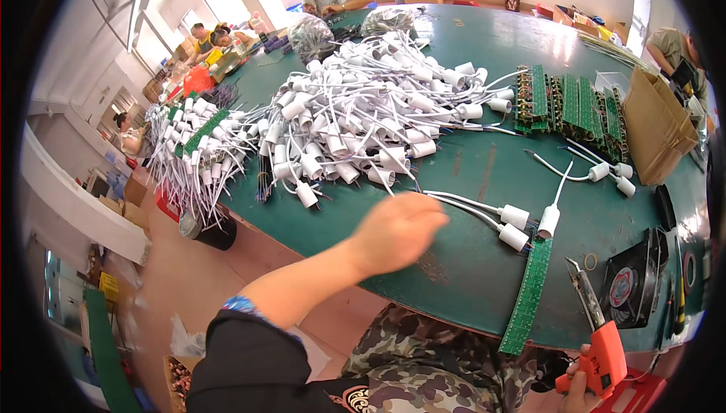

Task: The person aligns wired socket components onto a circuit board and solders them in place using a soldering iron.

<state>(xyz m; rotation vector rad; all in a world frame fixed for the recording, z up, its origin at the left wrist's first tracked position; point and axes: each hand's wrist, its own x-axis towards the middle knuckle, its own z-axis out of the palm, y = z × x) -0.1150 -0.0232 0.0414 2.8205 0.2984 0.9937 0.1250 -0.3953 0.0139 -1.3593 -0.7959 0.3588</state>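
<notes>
My left hand (399, 233) is over the table, its fingers curled together; whatever they hold, if anything, is hidden. Just right of it lie two white cables ending in white cylindrical housings, a farther housing (513, 217) and a nearer one (513, 237). At the lower right, my right hand (578, 390) grips an orange soldering gun (603, 360), its metal tip pointing up and away. Between the hands a narrow green circuit board strip (527, 297) reaches over the table's near edge. Another white housing (548, 222) with its cable touches the strip's far end.
A large heap of white cabled housings (355, 110) covers the table's middle. Stacked green boards (578, 107) stand far right beside a brown cardboard box (659, 125). A black fan (634, 281) is right of the soldering gun. Other people work farther off.
</notes>
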